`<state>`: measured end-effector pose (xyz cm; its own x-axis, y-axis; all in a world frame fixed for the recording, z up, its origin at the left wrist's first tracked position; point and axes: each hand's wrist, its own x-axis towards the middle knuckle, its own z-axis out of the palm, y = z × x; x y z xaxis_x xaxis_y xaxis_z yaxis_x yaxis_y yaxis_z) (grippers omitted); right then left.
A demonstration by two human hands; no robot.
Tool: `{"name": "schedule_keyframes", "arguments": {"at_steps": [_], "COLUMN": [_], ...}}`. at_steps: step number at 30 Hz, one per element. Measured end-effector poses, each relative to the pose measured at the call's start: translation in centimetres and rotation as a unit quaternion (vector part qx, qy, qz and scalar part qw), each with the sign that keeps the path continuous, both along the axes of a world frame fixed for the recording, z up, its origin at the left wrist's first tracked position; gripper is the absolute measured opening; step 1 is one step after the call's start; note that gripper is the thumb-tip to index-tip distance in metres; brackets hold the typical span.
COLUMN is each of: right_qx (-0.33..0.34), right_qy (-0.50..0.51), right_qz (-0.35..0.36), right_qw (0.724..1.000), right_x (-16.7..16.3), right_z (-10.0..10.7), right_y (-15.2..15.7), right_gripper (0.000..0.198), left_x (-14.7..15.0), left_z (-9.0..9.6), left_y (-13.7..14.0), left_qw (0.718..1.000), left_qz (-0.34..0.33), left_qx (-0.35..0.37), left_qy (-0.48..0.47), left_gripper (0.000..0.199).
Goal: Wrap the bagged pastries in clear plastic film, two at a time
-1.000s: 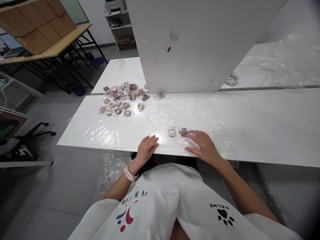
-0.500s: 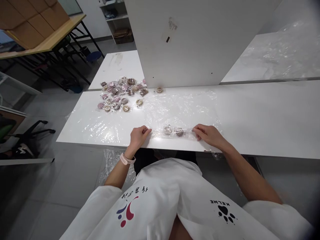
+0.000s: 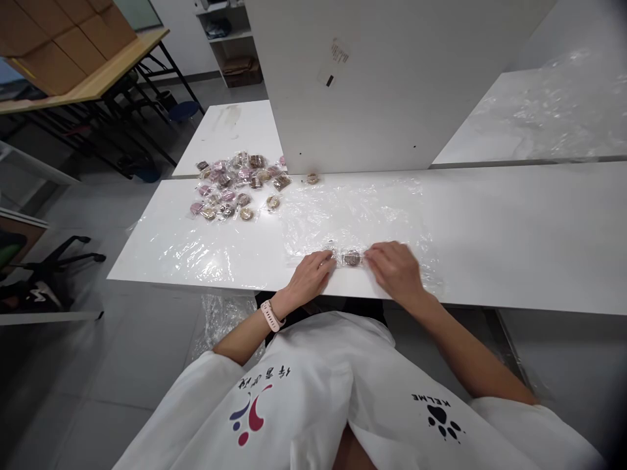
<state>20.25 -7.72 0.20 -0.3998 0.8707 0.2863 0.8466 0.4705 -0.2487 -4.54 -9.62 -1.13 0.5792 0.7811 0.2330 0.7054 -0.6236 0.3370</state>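
And here we are at the near edge of the white table (image 3: 514, 241), with 2 wrapped packets in play on a sheet of clear film (image 3: 353, 215)! The left hand (image 3: 311, 273), loosely curled, has its fingertips right at the left packet (image 3: 330, 249), covering much of it; whether it actually grips, I cannot tell. Just to the right sits the brown packet (image 3: 351, 258), plainly visible between the 2 hands. The right hand (image 3: 396, 271) has its fingers bent inward, tips at that packet's right side; whether they pinch the wrapper or the film, I can't say. Off to the far left, a pile of wrapped packets (image 3: 228, 189) in pink, brown and tan spreads over the surface, and 1 single packet (image 3: 312, 177) lies near the foot of the upright white panel (image 3: 382, 85).
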Motion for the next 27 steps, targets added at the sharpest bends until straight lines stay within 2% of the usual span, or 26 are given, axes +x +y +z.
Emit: {"name": "schedule_keyframes", "arguments": {"at_steps": [2, 3, 5, 10, 15, 18, 20, 22, 24, 26, 27], "right_qx": [-0.039, -0.056, -0.080, -0.095, -0.133, -0.221, -0.270, -0.272, -0.210, -0.112, -0.067], "right_qy": [0.006, 0.006, 0.009, 0.053, 0.160, 0.228, 0.244, 0.228, 0.181, 0.126, 0.105], "right_qz": [0.075, 0.089, 0.086, 0.084, 0.070, 0.040, 0.004, -0.040, -0.082, -0.079, -0.051], "right_qw": [0.996, 0.994, 0.993, 0.991, 0.976, 0.947, 0.931, 0.934, 0.957, 0.983, 0.991], "right_x": [-0.5, -0.6, -0.6, -0.1, 0.7, 1.2, 1.1, 0.7, 0.2, 0.1, 0.2], "right_z": [-0.7, -1.2, -2.1, -3.3, -2.6, -1.9, -1.6, -1.4, -1.5, -1.7, -1.8], "right_y": [-0.5, -0.5, 0.0, 2.1, 2.6, 2.5, 2.6, 2.7, 2.7, 2.4, 2.2], "right_gripper": [0.041, 0.046, 0.052, 0.046, 0.041, 0.039, 0.038, 0.039, 0.039, 0.033, 0.030], "left_x": [-0.3, -0.3, -0.4, -0.8, -1.8, -2.3, -2.2, -2.0, -1.6, -1.5, -1.6], "left_z": [0.2, 0.3, 0.5, 0.7, 1.4, 2.2, 2.7, 3.0, 3.1, 3.2, 3.1], "left_y": [0.4, 0.6, 1.2, 3.3, 5.4, 5.8, 5.8, 5.7, 5.4, 4.9, 4.4], "left_qw": [1.000, 1.000, 1.000, 0.998, 0.993, 0.976, 0.950, 0.929, 0.938, 0.963, 0.975], "left_qz": [0.001, 0.002, 0.008, 0.026, 0.052, 0.076, 0.096, 0.134, 0.190, 0.217, 0.199], "left_qx": [0.001, 0.000, -0.006, -0.045, -0.103, -0.197, -0.289, -0.337, -0.288, -0.160, -0.093], "left_qy": [0.001, 0.007, 0.025, 0.031, 0.002, -0.044, -0.074, -0.070, -0.028, 0.019, 0.032], "left_gripper": [0.030, 0.031, 0.035, 0.041, 0.022, 0.024, 0.031, 0.034, 0.031, 0.032, 0.035]}}
